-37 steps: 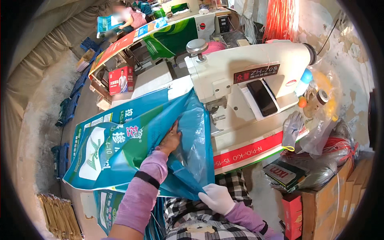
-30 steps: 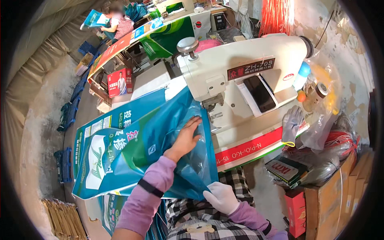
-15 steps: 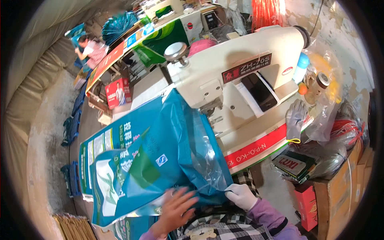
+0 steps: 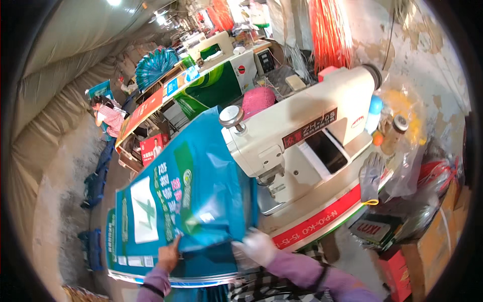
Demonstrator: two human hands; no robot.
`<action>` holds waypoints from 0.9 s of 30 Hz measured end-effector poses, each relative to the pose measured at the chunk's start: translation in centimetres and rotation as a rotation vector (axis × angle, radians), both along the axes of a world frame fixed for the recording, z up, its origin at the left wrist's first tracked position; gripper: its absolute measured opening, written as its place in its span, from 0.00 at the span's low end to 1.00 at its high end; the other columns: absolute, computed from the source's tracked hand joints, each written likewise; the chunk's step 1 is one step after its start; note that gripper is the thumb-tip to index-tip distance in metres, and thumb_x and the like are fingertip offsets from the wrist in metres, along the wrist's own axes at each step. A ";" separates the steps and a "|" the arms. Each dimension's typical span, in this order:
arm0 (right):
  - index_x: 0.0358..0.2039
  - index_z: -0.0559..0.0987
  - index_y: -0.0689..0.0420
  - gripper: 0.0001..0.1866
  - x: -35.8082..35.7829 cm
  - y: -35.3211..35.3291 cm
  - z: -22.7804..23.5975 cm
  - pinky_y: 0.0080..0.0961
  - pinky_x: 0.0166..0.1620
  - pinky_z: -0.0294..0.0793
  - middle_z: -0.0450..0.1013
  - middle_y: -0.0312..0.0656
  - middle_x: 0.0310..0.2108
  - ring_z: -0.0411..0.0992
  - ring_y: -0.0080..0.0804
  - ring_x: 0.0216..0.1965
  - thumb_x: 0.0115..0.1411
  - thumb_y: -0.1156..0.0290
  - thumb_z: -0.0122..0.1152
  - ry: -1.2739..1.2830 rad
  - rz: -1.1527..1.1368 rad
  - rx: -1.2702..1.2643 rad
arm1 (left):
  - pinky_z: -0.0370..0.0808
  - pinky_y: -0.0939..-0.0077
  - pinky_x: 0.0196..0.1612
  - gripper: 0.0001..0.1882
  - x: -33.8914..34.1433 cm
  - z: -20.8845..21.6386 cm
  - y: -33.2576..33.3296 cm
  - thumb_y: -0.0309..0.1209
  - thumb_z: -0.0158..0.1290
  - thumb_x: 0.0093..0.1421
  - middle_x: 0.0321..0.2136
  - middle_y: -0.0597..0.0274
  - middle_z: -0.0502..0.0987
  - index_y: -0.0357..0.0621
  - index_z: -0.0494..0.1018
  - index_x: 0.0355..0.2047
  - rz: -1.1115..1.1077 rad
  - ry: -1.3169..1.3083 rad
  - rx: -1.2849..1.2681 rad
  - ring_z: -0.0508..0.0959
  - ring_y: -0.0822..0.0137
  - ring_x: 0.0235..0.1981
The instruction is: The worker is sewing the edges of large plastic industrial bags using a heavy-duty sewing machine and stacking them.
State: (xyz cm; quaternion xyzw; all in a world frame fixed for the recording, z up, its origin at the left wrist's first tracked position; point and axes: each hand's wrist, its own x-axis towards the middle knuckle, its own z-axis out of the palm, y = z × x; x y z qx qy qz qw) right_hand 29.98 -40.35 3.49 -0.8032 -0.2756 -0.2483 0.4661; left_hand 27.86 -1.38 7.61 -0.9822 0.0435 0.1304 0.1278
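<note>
1. Blue printed plastic sack (image 4: 209, 173) lies at seven to eight o'clock, beside the cream sewing machine (image 4: 297, 118) at two;
2. bare left hand (image 4: 167, 257), at seven, touches the sack, index finger extended; I cannot tell whether it grips;
3. white-gloved right hand (image 4: 257, 246), at six, meets the sack's edge; blurred, grip unclear.

Easily pegged as a sewing workshop tbh: a bulky cream sewing machine (image 4: 271, 138) is planted mid-frame with a printed blue sack (image 4: 209, 186) spread beside it, a similar machine (image 4: 221, 42) is seen top centre, and orange-red strands (image 4: 329, 38) are hung upper right.
</note>
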 end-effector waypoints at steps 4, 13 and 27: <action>0.28 0.81 0.52 0.14 4.6 1.4 10.6 0.39 0.28 0.75 0.75 0.46 0.20 0.76 0.46 0.25 0.64 0.59 0.53 0.212 0.061 -0.279 | 0.76 0.51 0.37 0.41 2.5 0.6 6.3 0.25 0.57 0.50 0.32 0.50 0.82 0.63 0.59 0.65 0.239 -0.088 0.154 0.82 0.47 0.34; 0.46 0.77 0.58 0.21 9.2 5.3 20.2 0.41 0.50 0.73 0.74 0.52 0.45 0.73 0.51 0.44 0.53 0.62 0.66 -0.050 0.044 -0.021 | 0.65 0.54 0.61 0.44 -25.5 -0.4 16.3 0.36 0.56 0.62 0.67 0.48 0.55 0.48 0.43 0.72 0.866 -0.558 -0.905 0.61 0.49 0.65; 0.62 0.70 0.50 0.24 6.2 7.7 7.6 0.40 0.37 0.75 0.79 0.52 0.40 0.79 0.46 0.34 0.64 0.75 0.47 0.216 0.137 -0.254 | 0.73 0.79 0.29 0.18 -27.0 7.2 -10.1 0.29 0.47 0.68 0.39 0.67 0.77 0.41 0.69 0.57 1.495 -1.244 -1.554 0.75 0.73 0.34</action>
